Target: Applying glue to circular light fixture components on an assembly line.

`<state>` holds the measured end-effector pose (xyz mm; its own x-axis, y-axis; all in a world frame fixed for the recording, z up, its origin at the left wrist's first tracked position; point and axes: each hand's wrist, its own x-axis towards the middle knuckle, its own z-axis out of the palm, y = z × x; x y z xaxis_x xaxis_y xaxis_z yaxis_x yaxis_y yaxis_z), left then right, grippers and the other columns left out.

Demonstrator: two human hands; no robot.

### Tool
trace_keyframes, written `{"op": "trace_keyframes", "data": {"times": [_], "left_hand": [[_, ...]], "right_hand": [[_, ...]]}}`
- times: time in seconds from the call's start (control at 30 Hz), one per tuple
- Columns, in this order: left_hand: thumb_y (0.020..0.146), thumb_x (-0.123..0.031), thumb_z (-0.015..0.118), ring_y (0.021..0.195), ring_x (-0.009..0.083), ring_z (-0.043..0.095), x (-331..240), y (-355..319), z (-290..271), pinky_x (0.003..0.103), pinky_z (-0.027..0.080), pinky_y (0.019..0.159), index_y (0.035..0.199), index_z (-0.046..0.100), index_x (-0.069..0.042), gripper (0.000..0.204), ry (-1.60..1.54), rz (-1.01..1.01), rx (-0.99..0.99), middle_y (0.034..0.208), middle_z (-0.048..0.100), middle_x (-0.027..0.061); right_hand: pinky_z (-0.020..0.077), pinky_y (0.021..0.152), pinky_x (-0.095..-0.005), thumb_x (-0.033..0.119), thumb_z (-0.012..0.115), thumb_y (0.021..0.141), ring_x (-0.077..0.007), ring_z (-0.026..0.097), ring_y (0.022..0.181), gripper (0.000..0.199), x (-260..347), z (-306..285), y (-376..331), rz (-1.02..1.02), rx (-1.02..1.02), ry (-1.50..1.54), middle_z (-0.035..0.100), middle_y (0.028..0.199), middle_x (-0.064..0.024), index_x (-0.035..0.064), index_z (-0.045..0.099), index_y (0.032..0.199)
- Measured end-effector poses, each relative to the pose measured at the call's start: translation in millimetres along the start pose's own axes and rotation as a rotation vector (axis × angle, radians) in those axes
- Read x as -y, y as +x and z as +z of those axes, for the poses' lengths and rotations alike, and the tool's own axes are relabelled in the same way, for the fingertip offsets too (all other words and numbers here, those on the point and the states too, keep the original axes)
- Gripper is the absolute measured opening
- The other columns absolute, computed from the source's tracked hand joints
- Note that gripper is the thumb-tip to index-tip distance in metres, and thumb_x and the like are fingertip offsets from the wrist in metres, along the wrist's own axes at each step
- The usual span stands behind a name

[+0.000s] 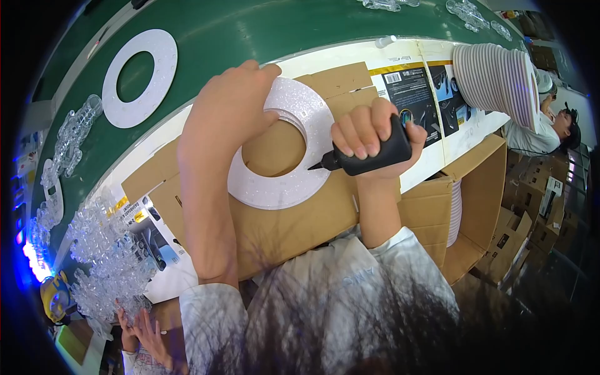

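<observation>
My left hand (226, 109) rests flat on the far rim of a white ring-shaped panel (275, 187) that lies on a brown cardboard sheet (294, 225). My right hand (369, 134) grips a black squeeze bottle (375, 153). Its pointed nozzle aims left and touches the ring's right side near the inner hole. Small clear studs dot the ring's surface.
A second white ring (139, 78) lies on the green conveyor belt (250, 31). Several clear plastic lens pieces (106, 250) are piled at the left. A stack of white rings (494, 78) stands at the right above open cardboard boxes (481, 206). Another person's hands (140, 334) show at the lower left.
</observation>
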<state>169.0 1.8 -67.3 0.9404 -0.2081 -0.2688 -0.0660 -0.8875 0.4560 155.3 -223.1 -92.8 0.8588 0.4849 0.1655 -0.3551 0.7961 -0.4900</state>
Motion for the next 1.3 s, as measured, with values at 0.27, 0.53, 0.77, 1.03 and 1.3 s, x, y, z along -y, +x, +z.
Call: {"op": "trace_keyframes", "data": {"times": [0.27, 0.53, 0.77, 1.03, 1.3], "left_hand": [[0.073, -0.014, 0.079, 0.1, 0.0335, 0.064, 1, 2, 1, 0.042, 0.052, 0.086, 0.125, 0.063, -0.007, 0.055, -0.002, 0.009, 0.001, 0.108, 0.065, 0.0132], [0.073, -0.014, 0.078, 0.1, 0.0332, 0.064, 0, 2, -1, 0.042, 0.052, 0.085, 0.125, 0.062, -0.008, 0.054, 0.008, -0.005, 0.025, 0.108, 0.065, 0.0134], [0.073, -0.014, 0.078, 0.099, 0.0331, 0.064, 2, 2, 1, 0.042, 0.052, 0.084, 0.124, 0.062, -0.008, 0.054, 0.02, 0.002, 0.015, 0.106, 0.065, 0.0131], [0.073, -0.013, 0.078, 0.099, 0.0335, 0.065, 1, 2, 0, 0.042, 0.052, 0.085, 0.125, 0.062, -0.008, 0.054, 0.017, 0.018, -0.004, 0.107, 0.065, 0.0131], [0.074, -0.011, 0.076, 0.099, 0.0339, 0.065, -2, 2, -1, 0.043, 0.053, 0.086, 0.119, 0.063, -0.005, 0.047, -0.009, 0.019, -0.006, 0.107, 0.066, 0.0155]], "right_hand": [[0.0409, 0.059, -0.0305, 0.045, 0.042, 0.095, -0.015, 0.049, 0.058, 0.039, 24, -5, -10, 0.056, 0.031, 0.06, 0.052, 0.066, -0.0035, 0.0096, 0.047, 0.078], [0.041, 0.056, -0.03, 0.043, 0.044, 0.091, -0.0146, 0.049, 0.056, 0.038, 17, -2, -9, 0.066, -0.004, -0.026, 0.052, 0.064, -0.0041, 0.0082, 0.048, 0.076], [0.0406, 0.055, -0.0294, 0.041, 0.046, 0.087, -0.0147, 0.049, 0.054, 0.036, 15, -3, -9, 0.088, -0.009, -0.066, 0.052, 0.062, -0.0037, 0.0078, 0.047, 0.074], [0.0415, 0.059, -0.0307, 0.043, 0.044, 0.091, -0.0145, 0.05, 0.058, 0.036, 24, -4, -6, 0.029, 0.028, -0.005, 0.054, 0.065, -0.0029, 0.01, 0.048, 0.078], [0.0411, 0.06, -0.031, 0.044, 0.045, 0.09, -0.0143, 0.049, 0.058, 0.036, 30, -14, -11, -0.069, 0.025, -0.1, 0.053, 0.065, -0.0025, 0.0105, 0.047, 0.077]]}}
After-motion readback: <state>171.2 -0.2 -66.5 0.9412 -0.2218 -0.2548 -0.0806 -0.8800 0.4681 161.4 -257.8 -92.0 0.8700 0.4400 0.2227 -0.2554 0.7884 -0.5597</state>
